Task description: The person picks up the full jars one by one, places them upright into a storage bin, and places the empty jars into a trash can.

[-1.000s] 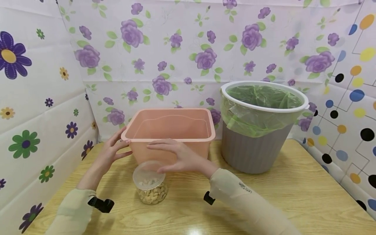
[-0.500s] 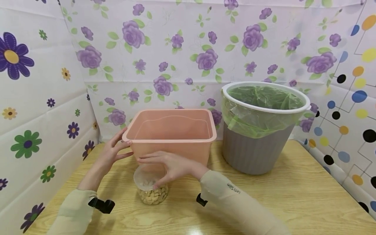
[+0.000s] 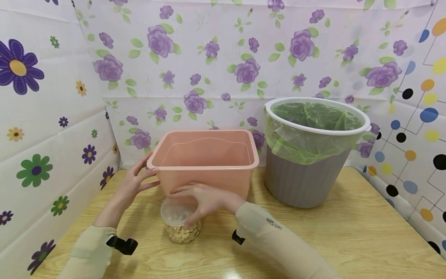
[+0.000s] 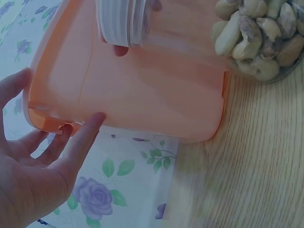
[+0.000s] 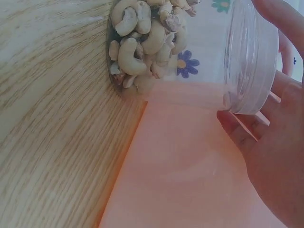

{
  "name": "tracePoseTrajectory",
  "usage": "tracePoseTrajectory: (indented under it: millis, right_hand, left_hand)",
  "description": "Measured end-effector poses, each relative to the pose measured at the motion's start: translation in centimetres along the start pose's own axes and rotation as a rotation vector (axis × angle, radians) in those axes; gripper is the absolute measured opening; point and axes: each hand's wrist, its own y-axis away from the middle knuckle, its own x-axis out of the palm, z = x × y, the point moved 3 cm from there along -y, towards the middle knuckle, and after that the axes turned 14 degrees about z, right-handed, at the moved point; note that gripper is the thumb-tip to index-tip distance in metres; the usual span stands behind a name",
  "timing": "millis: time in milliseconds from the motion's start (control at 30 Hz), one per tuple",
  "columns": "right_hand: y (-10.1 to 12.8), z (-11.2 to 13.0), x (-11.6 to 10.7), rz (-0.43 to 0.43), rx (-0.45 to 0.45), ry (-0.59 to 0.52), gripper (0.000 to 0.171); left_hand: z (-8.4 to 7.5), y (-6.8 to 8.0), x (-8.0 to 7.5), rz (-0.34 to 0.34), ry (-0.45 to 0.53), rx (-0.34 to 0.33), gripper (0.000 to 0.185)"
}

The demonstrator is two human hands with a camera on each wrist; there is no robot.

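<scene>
A clear round jar of cashews (image 3: 182, 233), with a translucent lid (image 3: 175, 211), stands on the table in front of a pink plastic tub (image 3: 205, 176). My right hand (image 3: 210, 195) holds the jar's lid, thumb at the near side and fingers round the far side. In the right wrist view, the fingertips sit at the lower edge of the lid (image 5: 251, 61). Around the tub's front left corner my left hand (image 3: 130, 186) rests with spread fingers. Its fingertips touch the rim and the outer wall in the left wrist view, where the cashews (image 4: 261, 38) show upper right.
A grey waste bin (image 3: 299, 178) with a white rim and green plastic liner stands right of the tub. Patterned sheets (image 3: 209, 58) hang behind and at both sides. The table (image 3: 313, 240) is wood-grained, and each wrist wears a black camera mount (image 3: 122, 245).
My right hand has moved down and left from in front of the tub to the jar's lid. The left hand stays at the tub's corner, and the view has shifted slightly.
</scene>
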Motion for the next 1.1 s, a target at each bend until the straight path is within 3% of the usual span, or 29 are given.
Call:
tracePoseTrajectory:
  millis: [300,1100]
  right_hand:
    - [1.1,0.9,-0.3,0.031,0.008,0.097,0.095]
    - [1.6,1.5,-0.6,0.041,-0.001,0.114,0.096]
  left_hand:
    - [0.0,-0.1,0.0,-0.005,0.004,0.009,0.072]
    - [0.1,0.0,0.0,-0.003,0.026,0.000,0.074]
